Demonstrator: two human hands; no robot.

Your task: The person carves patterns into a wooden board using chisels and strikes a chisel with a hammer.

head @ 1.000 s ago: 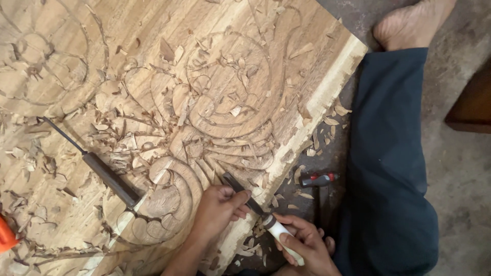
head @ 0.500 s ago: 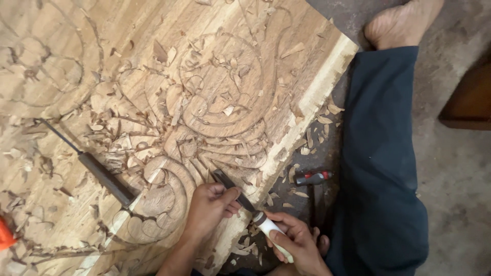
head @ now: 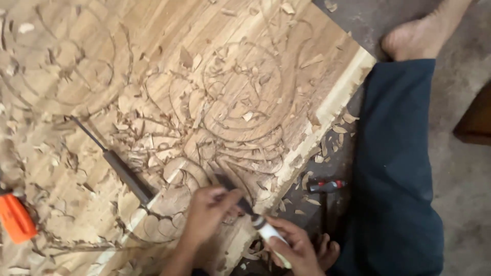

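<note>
Both hands are on one chisel (head: 240, 197): the left hand (head: 207, 214) pinches and steers the dark blade low on the panel, and the right hand (head: 294, 248) is wrapped round the pale handle behind it. The cutting edge sits in the scrollwork near the panel's lower edge, just beside the fan of curved ribs.

Carved wooden panel (head: 153, 61) — lying flat, with the person seated at its corner, a dark trouser leg (head: 394, 168) and a bare foot (head: 414, 38) alongside.

Work done, as judged from the surface: the central spiral and its surrounding leaves are outlined and partly relieved, and wood chips (head: 138, 135) lie thick over the middle and left. The ribbed fan by the blade looks cut to depth.

Work left: the upper left carries only shallow curved lines, and the ground between motifs is not lowered evenly — roughly a midway state.

A second long chisel (head: 115, 161) lies idle on the panel, well apart from the hands. An orange tool handle (head: 16, 217) shows at the left edge. A small red-and-black tool (head: 327, 185) lies on the floor beside the leg.
</note>
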